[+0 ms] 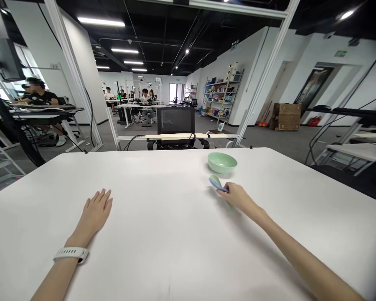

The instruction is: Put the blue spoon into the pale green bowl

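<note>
My right hand (pixel 236 197) has its fingers closed around the handle of a blue spoon (pixel 218 185). Just behind and under that spoon shows a light green spoon (pixel 216 179), its middle covered by the blue spoon and my fingers; whether it is held too I cannot tell. Beyond my right hand, a light green bowl (pixel 222 163) stands upright on the white table (pixel 163 217). At the left, my left hand (pixel 97 211) lies flat, palm down on the tabletop, fingers spread and holding nothing. A white band circles that wrist.
A metal frame (pixel 266 71) rises behind the table's far edge, with a black office chair (pixel 176 120) beyond it. Cables and a dark stand (pixel 347 175) border the right side. Several people sit at desks in the background; a shelf (pixel 222 94) stands farther back.
</note>
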### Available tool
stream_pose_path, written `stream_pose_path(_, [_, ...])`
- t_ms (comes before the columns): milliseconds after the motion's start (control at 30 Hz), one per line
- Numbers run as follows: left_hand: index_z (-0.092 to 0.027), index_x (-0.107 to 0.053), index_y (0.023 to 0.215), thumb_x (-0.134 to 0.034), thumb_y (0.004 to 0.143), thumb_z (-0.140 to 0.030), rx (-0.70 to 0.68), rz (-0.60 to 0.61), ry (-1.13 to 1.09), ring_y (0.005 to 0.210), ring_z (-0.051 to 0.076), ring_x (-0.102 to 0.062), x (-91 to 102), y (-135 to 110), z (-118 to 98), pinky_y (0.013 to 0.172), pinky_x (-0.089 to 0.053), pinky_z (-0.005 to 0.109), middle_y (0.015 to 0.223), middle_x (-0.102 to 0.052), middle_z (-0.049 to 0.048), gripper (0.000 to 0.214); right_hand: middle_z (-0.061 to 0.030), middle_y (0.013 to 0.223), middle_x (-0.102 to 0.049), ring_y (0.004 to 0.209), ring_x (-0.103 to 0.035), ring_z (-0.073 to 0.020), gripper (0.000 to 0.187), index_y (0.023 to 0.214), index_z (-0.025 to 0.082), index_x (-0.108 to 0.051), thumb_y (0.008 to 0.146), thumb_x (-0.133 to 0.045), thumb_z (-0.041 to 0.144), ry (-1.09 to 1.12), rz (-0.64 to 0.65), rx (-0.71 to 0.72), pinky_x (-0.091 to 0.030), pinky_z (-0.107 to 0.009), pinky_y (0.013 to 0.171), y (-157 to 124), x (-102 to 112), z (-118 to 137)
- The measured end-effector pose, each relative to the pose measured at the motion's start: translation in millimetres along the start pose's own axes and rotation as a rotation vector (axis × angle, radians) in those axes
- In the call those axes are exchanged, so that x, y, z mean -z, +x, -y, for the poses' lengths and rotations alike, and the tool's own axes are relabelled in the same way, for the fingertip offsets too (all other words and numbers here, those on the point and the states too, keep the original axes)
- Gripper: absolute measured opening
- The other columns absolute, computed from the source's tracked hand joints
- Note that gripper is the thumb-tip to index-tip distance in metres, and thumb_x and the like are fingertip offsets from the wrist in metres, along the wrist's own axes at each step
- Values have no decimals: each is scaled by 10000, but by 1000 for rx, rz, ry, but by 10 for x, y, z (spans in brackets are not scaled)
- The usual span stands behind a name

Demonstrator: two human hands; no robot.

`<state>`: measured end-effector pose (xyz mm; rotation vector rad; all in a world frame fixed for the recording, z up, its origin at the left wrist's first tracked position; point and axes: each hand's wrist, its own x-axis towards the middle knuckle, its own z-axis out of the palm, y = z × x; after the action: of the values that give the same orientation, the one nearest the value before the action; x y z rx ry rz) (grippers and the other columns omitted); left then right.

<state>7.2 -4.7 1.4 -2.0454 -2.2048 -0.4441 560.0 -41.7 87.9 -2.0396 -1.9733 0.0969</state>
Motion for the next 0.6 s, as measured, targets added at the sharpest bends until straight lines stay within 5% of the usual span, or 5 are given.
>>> stream_pose_path(167, [-118,-654,1641,-246,1093,-447,-15,-9,-28,1668,400,-530,-21,24,36,1359,-431,675,1751,-601,220,758,-127,760,-804,775,-788,-309,300,753,251,-704,948,-700,478,26,-34,-379,-522,-336,615,77,367,-774])
stream_pose_path(333, [-114,-658,1635,-228,1080,-467,-14,-10,-47,1667,404,-528,-20,30,44,1362,-423,676,1749,-609,215,786,-187,802,-813,842,-838,-401,244,759,243,-750,877,-803,449,-16,-174,-595,-593,-408,657,95,363,-1519])
stream_pose_path(600, [-90,-623,1665,-177,1077,-490,3,24,-26,1695,385,-496,-37,44,59,1394,-391,622,1791,-560,212,839,-270,915,-831,952,-856,-476,187,879,196,-804,880,-803,383,3,-163,-692,-678,-525,770,61,197,-1803])
